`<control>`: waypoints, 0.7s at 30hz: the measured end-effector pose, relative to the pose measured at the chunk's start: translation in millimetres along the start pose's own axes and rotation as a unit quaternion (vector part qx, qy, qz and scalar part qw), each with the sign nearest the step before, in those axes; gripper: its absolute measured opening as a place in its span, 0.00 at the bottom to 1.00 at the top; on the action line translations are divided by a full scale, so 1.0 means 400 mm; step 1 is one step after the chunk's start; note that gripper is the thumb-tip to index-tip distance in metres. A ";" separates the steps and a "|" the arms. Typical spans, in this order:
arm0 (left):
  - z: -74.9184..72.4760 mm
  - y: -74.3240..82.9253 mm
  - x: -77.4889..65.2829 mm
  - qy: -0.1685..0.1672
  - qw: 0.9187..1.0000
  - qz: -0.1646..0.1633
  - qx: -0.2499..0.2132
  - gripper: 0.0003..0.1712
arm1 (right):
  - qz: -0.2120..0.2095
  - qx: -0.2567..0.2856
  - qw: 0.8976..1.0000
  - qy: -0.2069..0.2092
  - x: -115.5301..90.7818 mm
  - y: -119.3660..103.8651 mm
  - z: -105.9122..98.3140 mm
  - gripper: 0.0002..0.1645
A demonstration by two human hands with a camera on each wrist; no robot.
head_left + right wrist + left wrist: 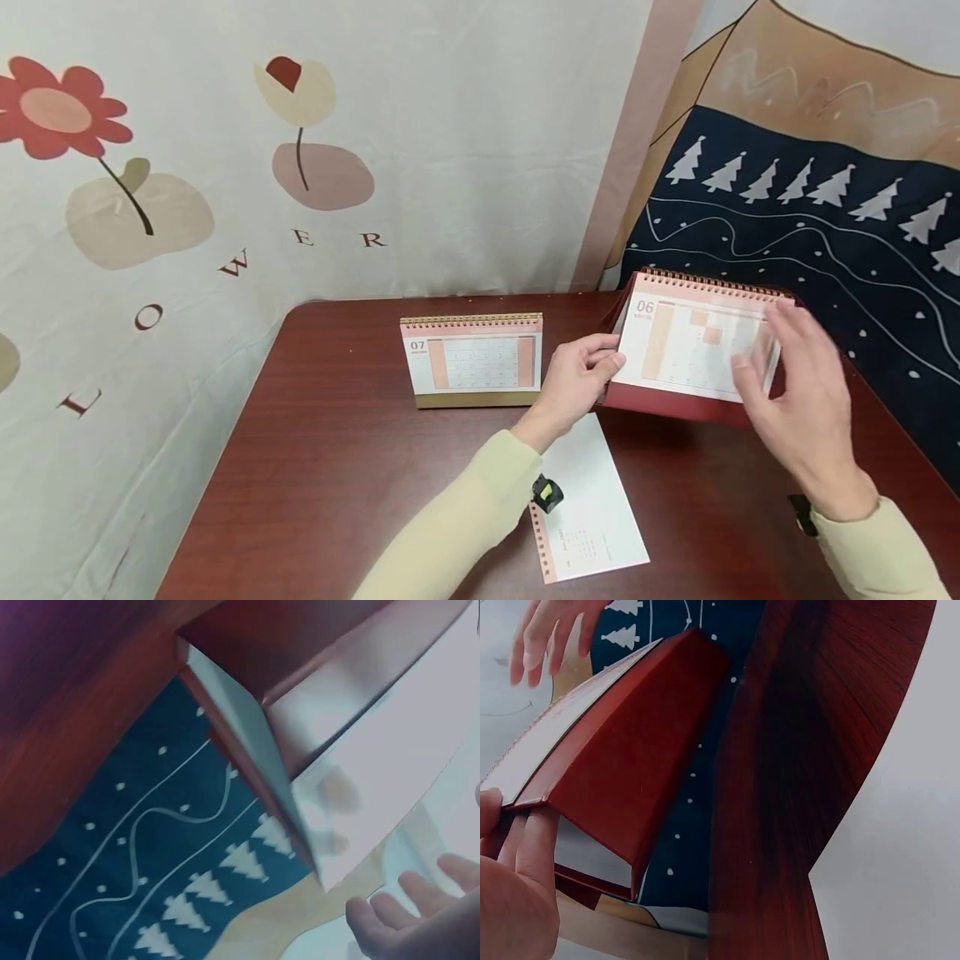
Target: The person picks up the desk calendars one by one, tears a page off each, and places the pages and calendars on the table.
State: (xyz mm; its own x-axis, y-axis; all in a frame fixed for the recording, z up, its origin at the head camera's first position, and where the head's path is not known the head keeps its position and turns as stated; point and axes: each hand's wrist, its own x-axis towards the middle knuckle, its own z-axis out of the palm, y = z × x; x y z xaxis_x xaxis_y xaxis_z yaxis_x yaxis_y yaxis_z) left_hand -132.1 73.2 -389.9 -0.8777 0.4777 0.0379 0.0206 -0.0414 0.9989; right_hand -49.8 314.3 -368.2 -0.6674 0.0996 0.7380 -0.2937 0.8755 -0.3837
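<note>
A desk calendar (675,350) with a dark red stand and a page marked 06 is at the right, tilted in the head view. My left hand (573,379) grips its left edge, thumb on the front page and fingers inside the hollow stand (641,742), as the left wrist view shows. Spread fingers of my right hand (810,400) hover at the calendar's right side, overlapping the page edge in the head view. In the right wrist view, that hand (420,919) appears apart from the white page (375,772), holding nothing.
Left of my left hand stands a second calendar (480,367), page 07, on an olive-gold base. A loose white calendar sheet (600,500) with punched holes lies under my left forearm. Behind the reddish-brown table (322,467) hang printed cloths (465,167).
</note>
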 end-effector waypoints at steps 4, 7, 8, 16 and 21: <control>0.002 0.007 -0.006 0.000 1.000 -0.003 -0.015 0.20 | -0.065 -0.009 0.998 -0.025 -0.011 -0.035 0.023 0.44; 0.003 0.011 -0.008 -0.001 0.999 -0.002 -0.036 0.19 | -0.104 -0.024 0.993 -0.051 -0.018 -0.056 0.034 0.44; 0.003 0.011 -0.008 -0.002 0.999 -0.001 -0.041 0.19 | -0.113 -0.032 0.991 -0.063 -0.019 -0.061 0.036 0.44; -0.001 0.008 -0.011 -0.011 0.997 -0.006 -0.082 0.20 | -0.137 -0.046 0.980 -0.136 -0.022 -0.079 0.051 0.47; -0.006 0.008 -0.014 -0.022 0.994 -0.013 -0.106 0.21 | -0.144 -0.037 0.979 -0.142 -0.019 -0.079 0.057 0.47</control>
State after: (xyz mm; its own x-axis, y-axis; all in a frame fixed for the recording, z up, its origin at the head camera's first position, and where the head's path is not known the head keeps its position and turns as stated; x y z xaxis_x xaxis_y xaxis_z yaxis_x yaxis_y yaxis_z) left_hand -128.2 68.4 -387.0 -0.8545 0.5191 0.0179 -0.1072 -0.2100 0.9718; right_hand -51.0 275.0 -374.3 -0.7314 -0.2820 0.6209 -0.4538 0.8809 -0.1345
